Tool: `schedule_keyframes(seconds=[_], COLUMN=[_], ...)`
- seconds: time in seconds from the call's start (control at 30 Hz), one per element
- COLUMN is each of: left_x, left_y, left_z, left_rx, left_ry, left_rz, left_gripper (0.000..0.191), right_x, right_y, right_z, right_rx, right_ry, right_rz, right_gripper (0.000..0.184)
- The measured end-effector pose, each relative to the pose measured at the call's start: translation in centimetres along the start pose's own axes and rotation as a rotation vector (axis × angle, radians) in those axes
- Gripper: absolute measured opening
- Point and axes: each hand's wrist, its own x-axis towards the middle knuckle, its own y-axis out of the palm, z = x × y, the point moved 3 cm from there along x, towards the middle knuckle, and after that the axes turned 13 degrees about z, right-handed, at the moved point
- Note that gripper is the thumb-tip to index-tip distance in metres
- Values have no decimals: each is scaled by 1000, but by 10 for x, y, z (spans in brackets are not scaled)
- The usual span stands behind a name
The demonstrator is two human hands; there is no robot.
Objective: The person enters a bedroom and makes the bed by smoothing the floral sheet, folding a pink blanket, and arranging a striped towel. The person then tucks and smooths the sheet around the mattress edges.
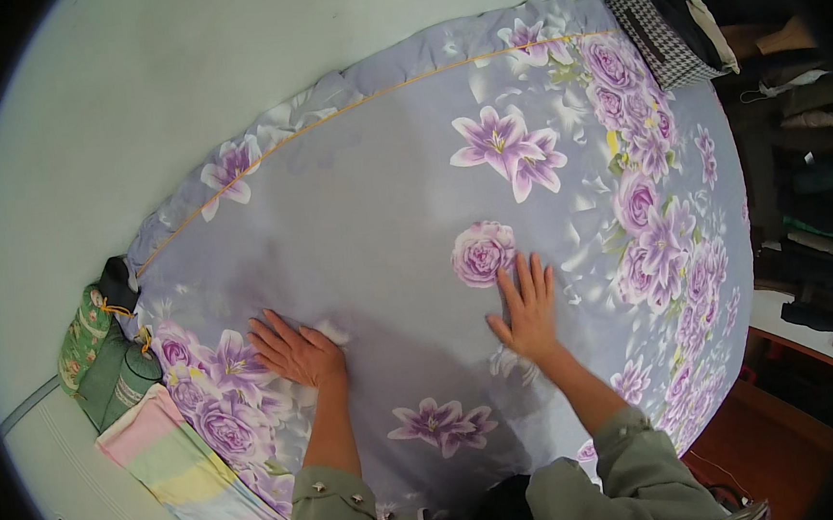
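Observation:
Spread out before me is a grey-purple fitted bed sheet (370, 212) printed with purple flowers, its far side edged by thin orange piping. My left hand (297, 349) rests flat on it with the fingers apart, beside a printed cluster of purple roses and lilies. Over to the right, my right hand (530, 311) also lies palm down, fingertips just by a single printed rose (485, 254). Neither hand holds anything. Between them the cloth looks fairly smooth.
At the far right corner stands a houndstooth fabric storage box (661, 33) filled with clothes. Dark shelves of clothing (813, 181) line the right. On the left sit green rolled bundles (116, 368) and a folded pastel striped cloth (181, 472). A white wall (179, 74) borders the far side.

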Motion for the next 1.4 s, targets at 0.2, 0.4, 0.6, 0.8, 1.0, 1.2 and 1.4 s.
schedule_keyframes(seconds=[0.2,0.4,0.6,0.8,1.0,1.2,1.4], left_x=[1,3,2,3,1,1,1], left_y=[1,5,7,5,6,4,7], left_z=[-1,1,3,4,4,2,5], left_rx=[-1,11,-8,-15,-13,-35,-44], left_ry=[11,6,6,23,28,21,20], left_rz=[-22,-5,33,27,27,6,13], left_gripper=[62,62,64,64,64,63,63], right_x=[199,365,400,422,434,313,211], right_y=[-55,-131,-106,-126,-82,-82,-16], right_z=[-63,-84,-94,-89,-105,-28,57], right_rx=[54,454,464,257,769,330,-218], right_ry=[-67,439,531,136,106,-236,-485], right_rz=[-293,51,123,-429,-390,-431,-14], right_gripper=[59,57,48,37,33,44,66])
